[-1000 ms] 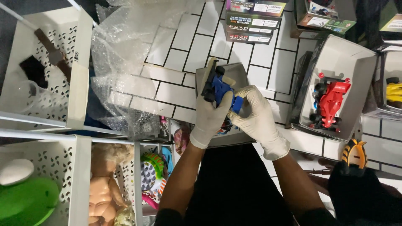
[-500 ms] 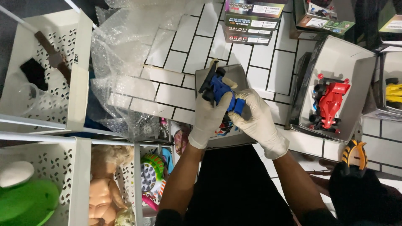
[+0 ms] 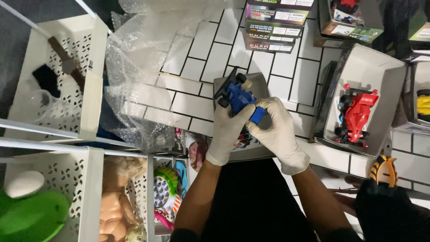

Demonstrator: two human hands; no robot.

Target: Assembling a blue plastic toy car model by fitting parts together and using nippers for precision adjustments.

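Hands meet over the grey tray [image 3: 260,83] at the bench's middle, both gloved. Your left hand [image 3: 228,130] wraps the blue car [image 3: 236,95] from below, fingers closed on its body; your right hand [image 3: 280,134] pinches its near end. Its long axis runs diagonally, up-left away from you, black wheels showing at the far end. It sits just above the tray, well apart from the red car [image 3: 356,117] in the white box [image 3: 380,71] to your right.

Two bare forearms reach up from the bottom of the frame, both hands in white gloves. The left hand [image 3: 227,130] and the right hand [image 3: 278,134] meet at the centre, fingers curled closed, thumbs nearly touching.
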